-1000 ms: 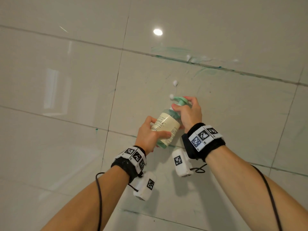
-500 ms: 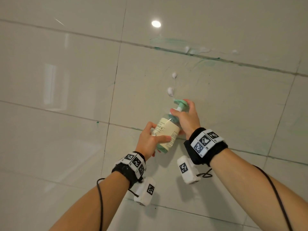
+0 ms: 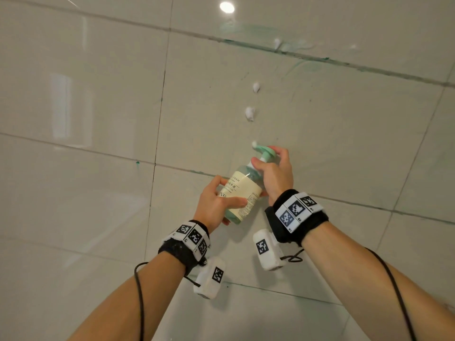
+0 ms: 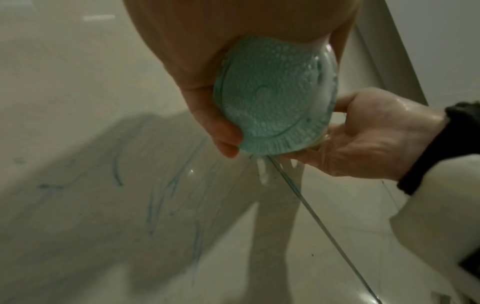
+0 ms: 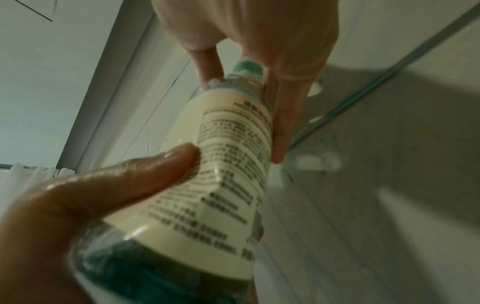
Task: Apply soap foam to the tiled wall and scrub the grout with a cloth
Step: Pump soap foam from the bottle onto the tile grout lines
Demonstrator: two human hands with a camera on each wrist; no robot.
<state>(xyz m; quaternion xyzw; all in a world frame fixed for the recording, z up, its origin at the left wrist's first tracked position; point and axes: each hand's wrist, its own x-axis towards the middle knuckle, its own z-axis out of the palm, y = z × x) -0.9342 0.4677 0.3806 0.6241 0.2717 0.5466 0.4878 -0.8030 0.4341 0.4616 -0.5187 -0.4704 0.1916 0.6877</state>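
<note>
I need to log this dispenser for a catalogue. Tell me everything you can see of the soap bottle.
The clear plastic foam-soap bottle has a cream printed label, a foamy green base and a mint-green pump head. It is tilted, nozzle aimed at the glossy tiled wall, with white foam at the spout. The left hand grips its body; the right hand curls around the neck and pump.

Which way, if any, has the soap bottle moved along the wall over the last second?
Yes. The soap bottle has moved down the wall: its nozzle now sits clear below the lower foam dab, where it was a second ago.
</note>
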